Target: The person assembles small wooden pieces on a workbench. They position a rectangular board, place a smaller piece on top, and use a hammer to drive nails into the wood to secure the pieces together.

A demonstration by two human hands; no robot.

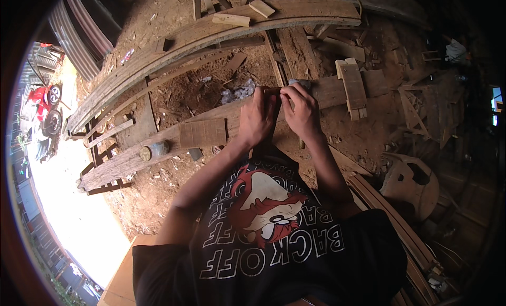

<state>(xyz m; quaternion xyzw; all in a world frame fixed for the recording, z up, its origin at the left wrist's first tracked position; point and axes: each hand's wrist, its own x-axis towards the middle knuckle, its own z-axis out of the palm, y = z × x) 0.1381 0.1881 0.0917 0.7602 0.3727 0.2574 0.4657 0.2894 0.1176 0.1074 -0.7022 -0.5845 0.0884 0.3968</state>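
Note:
Both arms reach forward over a long wooden plank (327,95). My left hand (256,119) is closed, its fingertips pinching a dark brown piece (272,90). Close beside it, my right hand (300,112) is closed on the same piece with thumb and forefinger. What the piece is cannot be made out, since the fingers cover much of it. To the left of my hands a flat brown board (203,133) lies on the plank, with a round can (154,150) farther left. Crumpled clear plastic (240,91) lies just beyond my left hand.
Short stacked wood pieces (352,87) rest across the plank to the right. A second long bench (195,38) runs beyond, with offcuts on it. A broken plastic chair (410,186) stands at right, near long boards (395,221). A red motorcycle (45,103) is at far left.

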